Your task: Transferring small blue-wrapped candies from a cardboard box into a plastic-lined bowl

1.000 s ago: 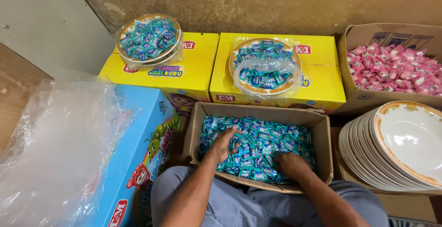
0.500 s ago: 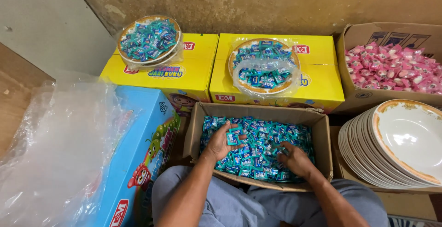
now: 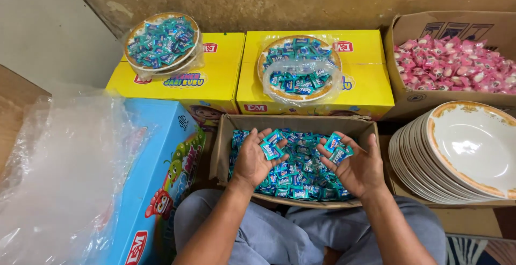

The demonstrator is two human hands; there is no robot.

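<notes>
I am watching both hands working over the open brown cardboard box [image 3: 221,152] that is resting on the lap, right in front of the body, which is keeping the small blue-and-teal wrapped candies [image 3: 301,176] within easy reach. The left hand [image 3: 257,160] is cupping loosely, fingers curled and half open, and a few candies are lying against its fingertips. The right hand [image 3: 356,169] is turning palm up, fingers spread and slightly bent, cradling a small clutch of the same candies near the thumb and forefinger. Neither hand is clamping tight; both are holding like shallow scoops.

Beyond the box, two round plates heaped with the same candies, the left plate [image 3: 160,42] and the right plate [image 3: 299,67], are sitting under clear plastic on yellow cartons [image 3: 371,82]. A stack of white gold-rimmed plates [image 3: 467,152] is leaning at the right, below a box of pink wrapped candies [image 3: 457,63]. Crumpled clear plastic [image 3: 59,168] is lying at the left.
</notes>
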